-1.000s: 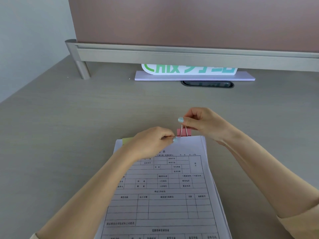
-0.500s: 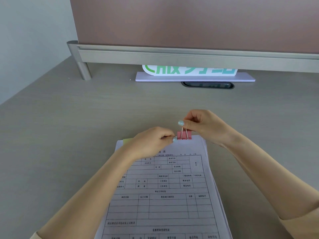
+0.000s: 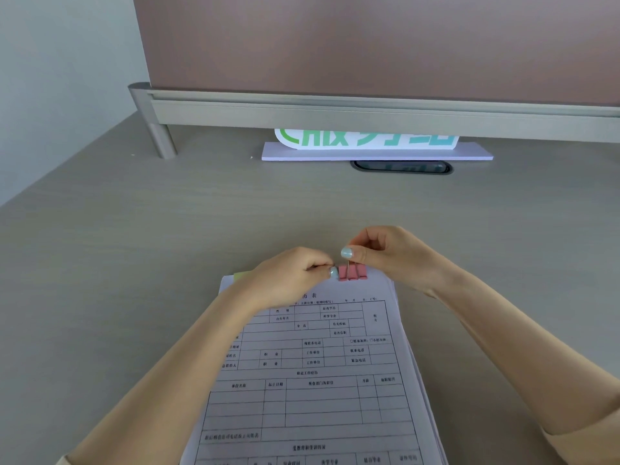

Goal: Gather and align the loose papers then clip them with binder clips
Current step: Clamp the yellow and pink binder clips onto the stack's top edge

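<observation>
Pink clip, white forms, grey-beige desk

The binder clip [image 3: 352,272] is pink with a silver wire handle; the paper stack [image 3: 315,380] is white, printed with black table lines and black characters. A yellow-green corner [image 3: 242,275] shows at the stack's far left edge. Both thumbnails [image 3: 346,252] are pale mint. The desk [image 3: 134,263] is grey-beige with faint wood grain, the partition [image 3: 369,41] dusty brown with a silver rail, and the far sign [image 3: 365,139] white with green lettering.

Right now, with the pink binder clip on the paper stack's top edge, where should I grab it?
Pinch the pink binder clip by its upright wire handle, coming from above, as the right hand does; its body sits flat, clamped on the paper stack.
</observation>
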Demonstrator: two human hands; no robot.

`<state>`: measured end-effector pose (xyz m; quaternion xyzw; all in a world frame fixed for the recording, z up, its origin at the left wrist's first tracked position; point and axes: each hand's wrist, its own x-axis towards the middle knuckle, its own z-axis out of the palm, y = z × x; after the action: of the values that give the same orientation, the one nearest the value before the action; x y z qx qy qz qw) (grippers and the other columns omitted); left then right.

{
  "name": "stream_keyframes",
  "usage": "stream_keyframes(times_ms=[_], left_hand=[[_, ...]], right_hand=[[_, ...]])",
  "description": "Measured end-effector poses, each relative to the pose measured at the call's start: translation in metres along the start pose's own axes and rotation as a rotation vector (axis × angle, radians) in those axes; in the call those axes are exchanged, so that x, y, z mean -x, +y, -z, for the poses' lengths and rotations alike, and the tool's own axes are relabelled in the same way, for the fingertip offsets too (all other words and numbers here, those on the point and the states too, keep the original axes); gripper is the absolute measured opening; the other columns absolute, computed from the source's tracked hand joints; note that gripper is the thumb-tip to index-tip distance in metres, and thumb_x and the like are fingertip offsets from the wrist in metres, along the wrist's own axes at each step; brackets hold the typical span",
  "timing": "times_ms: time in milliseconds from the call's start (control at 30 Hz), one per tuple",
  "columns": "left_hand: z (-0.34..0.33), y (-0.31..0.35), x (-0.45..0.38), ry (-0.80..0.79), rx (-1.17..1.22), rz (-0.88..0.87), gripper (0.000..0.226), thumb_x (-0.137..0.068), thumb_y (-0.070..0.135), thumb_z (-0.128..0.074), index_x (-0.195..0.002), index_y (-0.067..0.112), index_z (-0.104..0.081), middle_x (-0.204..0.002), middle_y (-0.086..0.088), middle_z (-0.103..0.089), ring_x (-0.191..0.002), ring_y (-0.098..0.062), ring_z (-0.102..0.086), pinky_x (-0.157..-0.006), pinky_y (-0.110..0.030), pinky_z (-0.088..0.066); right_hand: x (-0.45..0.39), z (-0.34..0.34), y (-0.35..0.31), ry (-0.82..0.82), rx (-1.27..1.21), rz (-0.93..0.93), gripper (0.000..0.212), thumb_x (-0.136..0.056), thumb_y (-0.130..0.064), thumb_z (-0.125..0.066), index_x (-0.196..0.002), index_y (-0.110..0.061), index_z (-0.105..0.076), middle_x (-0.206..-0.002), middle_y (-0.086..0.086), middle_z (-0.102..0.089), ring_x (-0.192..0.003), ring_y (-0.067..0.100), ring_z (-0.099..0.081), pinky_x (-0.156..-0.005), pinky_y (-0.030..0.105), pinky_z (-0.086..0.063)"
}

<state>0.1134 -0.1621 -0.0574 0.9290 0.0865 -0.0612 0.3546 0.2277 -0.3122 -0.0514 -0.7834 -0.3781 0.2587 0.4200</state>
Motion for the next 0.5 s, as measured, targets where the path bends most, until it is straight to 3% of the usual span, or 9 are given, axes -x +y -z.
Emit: stream_keyframes(times_ms=[100,133,200,233,300,433,500], left_hand=[[0.0008,-0.0004,0.0007,0.008,-0.003,-0.003,0.036,-0.095,0.031,-0.042,-0.081,0.0,-0.051,-0.062,0.002,-0.033,-0.06,-0.017,-0.031,-0.059,-0.031,-0.026],[0.0012,-0.0002,0.001,0.008,-0.001,-0.006,0.035,-0.095,0.03,-0.042,-0.079,0.0,-0.051,-0.061,0.002,-0.033,-0.06,-0.017,-0.031,-0.059,-0.031,-0.026],[0.0017,0.0005,0.0015,0.011,0.006,-0.01,0.034,-0.095,0.03,-0.042,-0.075,0.002,-0.049,-0.06,0.004,-0.032,-0.058,-0.017,-0.03,-0.058,-0.03,-0.025],[0.0018,0.001,0.0019,0.015,0.005,-0.007,0.034,-0.095,0.029,-0.042,-0.075,0.003,-0.049,-0.059,0.005,-0.032,-0.057,-0.016,-0.03,-0.057,-0.03,-0.025],[0.0015,0.0013,0.0019,0.03,-0.009,0.006,0.033,-0.095,0.03,-0.042,-0.077,0.003,-0.05,-0.058,0.006,-0.032,-0.054,-0.015,-0.028,-0.056,-0.03,-0.025],[-0.0013,0.0009,0.0014,0.083,-0.044,0.026,0.031,-0.095,0.028,-0.041,-0.077,0.004,-0.048,-0.056,0.005,-0.033,-0.052,-0.015,-0.028,-0.054,-0.03,-0.024],[-0.0029,0.0005,0.0008,0.096,-0.074,0.026,0.031,-0.095,0.029,-0.04,-0.076,0.005,-0.048,-0.057,0.005,-0.034,-0.053,-0.016,-0.03,-0.053,-0.031,-0.024]], right_hand=[[0.0023,0.0005,-0.0031,-0.004,-0.01,0.021,0.028,-0.084,-0.039,-0.059,-0.103,-0.02,-0.065,-0.093,-0.012,-0.066,-0.086,0.001,-0.061,-0.079,0.012,-0.045],[0.0023,0.0021,-0.0023,0.01,-0.04,0.031,0.033,-0.083,-0.042,-0.056,-0.108,-0.022,-0.064,-0.1,-0.014,-0.065,-0.092,0.0,-0.061,-0.083,0.01,-0.045],[0.0028,0.005,-0.0011,0.036,-0.12,0.021,0.023,-0.084,-0.042,-0.055,-0.099,-0.03,-0.068,-0.102,-0.011,-0.069,-0.095,0.001,-0.064,-0.088,0.014,-0.046],[0.0036,0.0057,-0.0011,0.028,-0.141,0.009,0.014,-0.086,-0.035,-0.057,-0.091,-0.033,-0.07,-0.098,-0.012,-0.071,-0.091,0.0,-0.065,-0.086,0.013,-0.047],[0.0039,0.0043,0.0015,0.017,-0.124,-0.013,0.016,-0.087,-0.024,-0.061,-0.083,-0.033,-0.073,-0.088,-0.012,-0.074,-0.082,-0.001,-0.065,-0.08,0.014,-0.047],[0.0067,0.0013,0.004,0.042,-0.091,-0.036,0.018,-0.083,-0.033,-0.065,-0.084,-0.019,-0.077,-0.088,0.007,-0.076,-0.076,0.01,-0.062,-0.074,0.027,-0.047],[0.0087,-0.0004,0.0036,0.034,-0.051,-0.01,0.019,-0.081,-0.036,-0.066,-0.08,-0.021,-0.077,-0.081,0.003,-0.075,-0.072,0.01,-0.059,-0.07,0.028,-0.045]])
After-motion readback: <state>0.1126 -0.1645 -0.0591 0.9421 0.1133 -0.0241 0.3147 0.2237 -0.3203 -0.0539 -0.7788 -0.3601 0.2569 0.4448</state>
